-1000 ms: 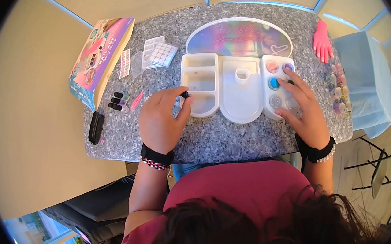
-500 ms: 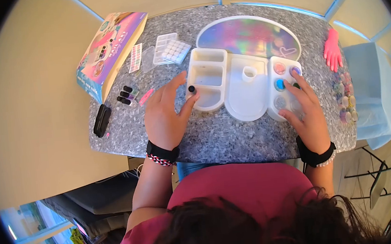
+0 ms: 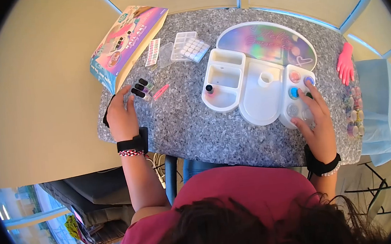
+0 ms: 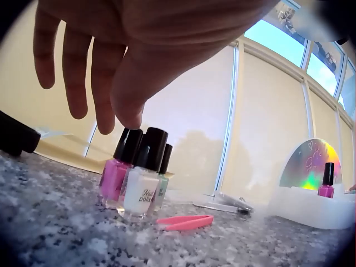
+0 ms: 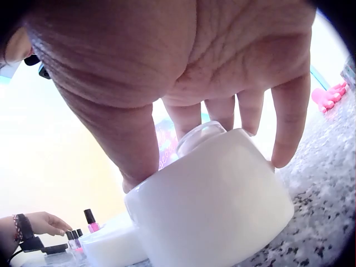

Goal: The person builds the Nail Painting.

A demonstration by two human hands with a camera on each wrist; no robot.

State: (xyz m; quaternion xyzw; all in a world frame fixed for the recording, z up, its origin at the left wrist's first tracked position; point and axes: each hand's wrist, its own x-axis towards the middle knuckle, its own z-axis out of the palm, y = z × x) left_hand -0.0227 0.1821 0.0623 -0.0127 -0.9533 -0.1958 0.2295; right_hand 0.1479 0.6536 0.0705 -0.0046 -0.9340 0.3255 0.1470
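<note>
My left hand [image 3: 123, 118] reaches with extended fingers beside several black-capped nail polish bottles [image 3: 140, 90] at the table's left. In the left wrist view its thumb tip is right at the caps of a white polish [image 4: 142, 186] and a pink polish [image 4: 114, 175]. Another pink polish bottle [image 3: 209, 90] stands upright in the front left compartment of a white organizer [image 3: 261, 111]. My right hand [image 3: 320, 126] rests over the organizer's right section, fingers spread among small round pots [image 3: 294, 92]. Its thumb touches that section's edge.
Pink tweezers [image 3: 161, 92] lie beside the bottles. A nail art box [image 3: 126, 41], sticker sheet [image 3: 153, 52] and white sectioned case [image 3: 183, 43] are at the back left. To the right lie a pink model hand [image 3: 345, 64] and several small jars [image 3: 355, 113].
My left hand set the pink polish bottle in the organizer's front left compartment, let go and moved left to the other bottles. The right hand stayed on the organizer.
</note>
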